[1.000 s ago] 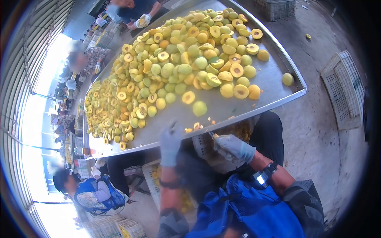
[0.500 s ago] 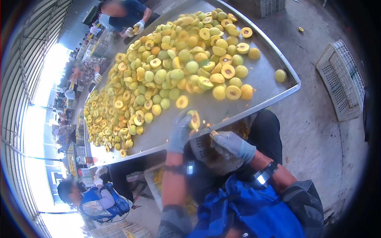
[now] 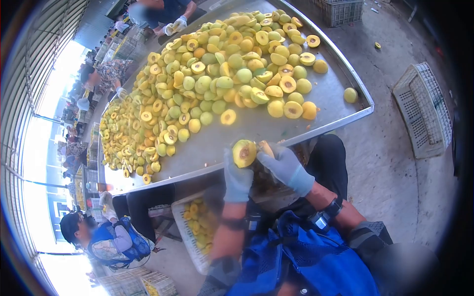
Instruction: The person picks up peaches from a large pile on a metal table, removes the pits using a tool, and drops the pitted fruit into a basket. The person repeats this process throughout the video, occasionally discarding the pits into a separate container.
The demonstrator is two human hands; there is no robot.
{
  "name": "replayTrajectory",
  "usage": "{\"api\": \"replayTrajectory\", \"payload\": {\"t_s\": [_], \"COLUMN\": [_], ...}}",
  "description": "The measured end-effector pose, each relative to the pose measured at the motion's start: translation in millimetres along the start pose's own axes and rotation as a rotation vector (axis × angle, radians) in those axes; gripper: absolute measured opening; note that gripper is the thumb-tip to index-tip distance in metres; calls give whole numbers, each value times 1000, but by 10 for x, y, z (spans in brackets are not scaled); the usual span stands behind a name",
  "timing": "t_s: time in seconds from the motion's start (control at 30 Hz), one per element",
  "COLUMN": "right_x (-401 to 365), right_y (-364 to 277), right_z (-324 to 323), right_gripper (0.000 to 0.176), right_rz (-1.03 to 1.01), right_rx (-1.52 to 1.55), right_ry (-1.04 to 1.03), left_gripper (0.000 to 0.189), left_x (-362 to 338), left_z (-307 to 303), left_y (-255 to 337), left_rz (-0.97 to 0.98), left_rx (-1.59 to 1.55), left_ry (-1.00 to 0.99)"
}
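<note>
Beside the metal table (image 3: 301, 126), the left hand (image 3: 238, 178) pinches a halved fruit (image 3: 244, 153); the right hand (image 3: 288, 170) grips a small handle (image 3: 265, 148).

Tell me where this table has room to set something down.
A bare strip of table runs between fruit pile and near rim, left of the left hand; another patch lies between the pile and the lone fruit at the right end. The pile crowds the middle and far left.

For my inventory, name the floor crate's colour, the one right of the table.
Off-white crate; best seen in the head view.
</note>
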State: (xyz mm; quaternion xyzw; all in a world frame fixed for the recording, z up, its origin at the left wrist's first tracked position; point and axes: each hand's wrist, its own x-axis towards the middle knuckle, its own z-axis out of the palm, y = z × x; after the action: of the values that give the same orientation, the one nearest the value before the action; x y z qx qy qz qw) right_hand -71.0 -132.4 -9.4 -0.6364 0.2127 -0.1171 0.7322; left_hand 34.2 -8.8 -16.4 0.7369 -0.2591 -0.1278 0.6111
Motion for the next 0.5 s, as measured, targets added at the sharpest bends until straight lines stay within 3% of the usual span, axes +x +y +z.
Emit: {"api": "replayTrajectory", "payload": {"t_s": [0.03, 0.13, 0.2, 0.27, 0.43, 0.5], "right_x": [14, 67, 105, 121, 97, 91], "right_y": [16, -67, -83, -73, -69, -51], "right_z": [27, 56, 99, 125, 136, 145], "right_gripper": [37, 37, 31, 26, 22, 22], "right_rz": [-153, -285, -346, -367, -374, -392], "right_rx": [-88, -275, -322, -364, -448, -417], "right_ry": [82, 231, 237, 240, 239, 230], "left_gripper": [38, 33, 31, 30, 30, 37], "left_x": [-13, -57, -132, -153, -190, -208], "left_z": [3, 14, 87, 132, 144, 138], "left_y": [-52, -162, 45, 74, -113, -13], "left_rz": [2, 78, -52, -48, 267, 275], "left_rx": [4, 166, -28, -56, 369, 419], "left_ry": [16, -9, -10, 4, 69, 57]}}
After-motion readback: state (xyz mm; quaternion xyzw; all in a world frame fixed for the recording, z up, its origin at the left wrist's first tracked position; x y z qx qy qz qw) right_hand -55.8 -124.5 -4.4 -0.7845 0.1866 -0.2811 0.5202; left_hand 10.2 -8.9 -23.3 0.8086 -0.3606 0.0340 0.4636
